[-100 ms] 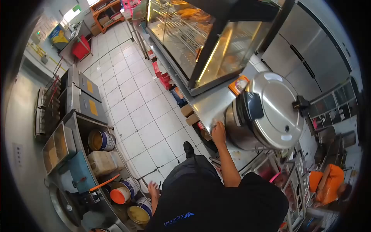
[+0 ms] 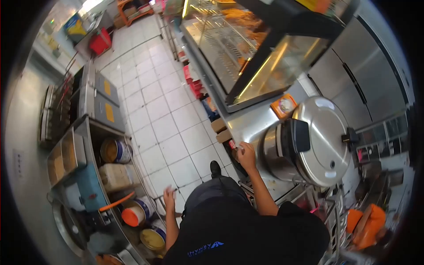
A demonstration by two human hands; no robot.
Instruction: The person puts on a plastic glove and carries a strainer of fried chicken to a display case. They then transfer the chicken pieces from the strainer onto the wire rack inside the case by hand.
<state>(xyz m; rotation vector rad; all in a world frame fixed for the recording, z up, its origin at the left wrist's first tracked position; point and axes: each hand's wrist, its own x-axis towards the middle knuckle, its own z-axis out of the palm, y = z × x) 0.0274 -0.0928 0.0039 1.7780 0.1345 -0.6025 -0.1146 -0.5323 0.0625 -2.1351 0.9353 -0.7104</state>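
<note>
My right hand point(image 2: 246, 155) rests on the edge of the steel counter point(image 2: 247, 126), just left of a large steel cooker pot point(image 2: 309, 141) with a black-handled lid. Something pale may lie under its fingers; I cannot tell what. My left hand point(image 2: 169, 197) hangs at my side with fingers spread, holding nothing, above the tiled floor point(image 2: 163, 128) and close to buckets on a low shelf. I wear a dark shirt and dark trousers.
A glass warming display case point(image 2: 238, 48) stands on the counter beyond the pot. At left, a steel rack point(image 2: 95, 145) holds buckets, an orange lid point(image 2: 132, 216) and fryer units. A person in orange point(image 2: 364, 225) is at lower right. A steel fridge point(image 2: 353, 75) stands behind the pot.
My left hand has risen and swung forward, away from the buckets. My right hand has slid slightly left along the counter edge. The view has shifted a little.
</note>
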